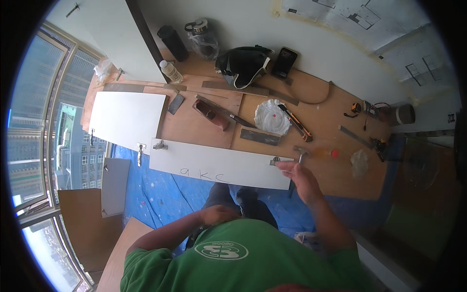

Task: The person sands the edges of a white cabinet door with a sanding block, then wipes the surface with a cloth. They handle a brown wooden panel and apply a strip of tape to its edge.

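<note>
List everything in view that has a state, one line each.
Long panel: flat, hinges attached, lettering drawn on it
Left hand: at the waist, grip unclear
Right hand: at the panel's right end, contact unclear
Hammer: on the table, handle partly hidden
Cutter: lying down, blade unclear
Flask: upright, lid on
White bottle: capped
Blue sheet: spread out, wrinkled
</note>
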Demonstrator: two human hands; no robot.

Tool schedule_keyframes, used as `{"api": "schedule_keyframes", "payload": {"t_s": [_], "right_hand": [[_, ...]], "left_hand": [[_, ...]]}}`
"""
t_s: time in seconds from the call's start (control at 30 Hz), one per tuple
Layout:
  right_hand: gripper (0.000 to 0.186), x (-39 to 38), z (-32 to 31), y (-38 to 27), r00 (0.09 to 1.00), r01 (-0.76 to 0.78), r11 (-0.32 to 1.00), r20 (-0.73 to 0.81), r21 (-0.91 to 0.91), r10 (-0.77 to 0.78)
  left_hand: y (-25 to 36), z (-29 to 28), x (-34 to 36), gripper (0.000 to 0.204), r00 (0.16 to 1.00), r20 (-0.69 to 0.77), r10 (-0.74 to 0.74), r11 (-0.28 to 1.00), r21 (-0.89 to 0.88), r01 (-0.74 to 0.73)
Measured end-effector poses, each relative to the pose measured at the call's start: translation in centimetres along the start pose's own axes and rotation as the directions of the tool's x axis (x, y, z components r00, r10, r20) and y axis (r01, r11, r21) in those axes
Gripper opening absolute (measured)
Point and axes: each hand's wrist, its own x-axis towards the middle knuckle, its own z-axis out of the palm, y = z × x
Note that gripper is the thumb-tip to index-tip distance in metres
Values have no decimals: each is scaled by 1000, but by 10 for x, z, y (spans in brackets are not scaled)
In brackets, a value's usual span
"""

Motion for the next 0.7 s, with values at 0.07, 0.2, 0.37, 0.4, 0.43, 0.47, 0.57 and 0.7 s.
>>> {"api": "schedule_keyframes", "payload": {"t_s": [0.07,0.2,0.37,0.4,0.43,0.47,0.57,0.7], "right_hand": [[67,-64,35,-11,932,56,990,362,-130,-5],[70,-160,55,-4,950,-42,983,297,-181,95],[65,-197,-13,128,863,-355,933,-405,-61,302],[60,-183,-26,133,809,-329,944,-520,-13,275],[56,-174,-39,137,728,-288,957,-645,22,234],[56,-160,-64,151,724,-259,966,-665,-16,183],[62,-116,-99,150,671,-175,983,-725,51,156],[93,-39,-131,142,568,-50,996,-822,-76,-34]], "left_hand": [[29,-14,-16,34,852,-42,-522,808,-346,477],[1,-22,-69,29,602,-568,-562,715,31,698],[-80,42,-163,38,309,-696,-648,592,-206,779],[-99,68,-186,45,207,-689,-695,566,-346,748],[-99,88,-188,55,162,-686,-709,502,-330,800],[-105,104,-199,57,131,-654,-745,435,-328,839],[-108,136,-226,59,157,-574,-804,341,-229,911],[-77,136,-227,52,223,-546,-807,366,-166,916]]}}
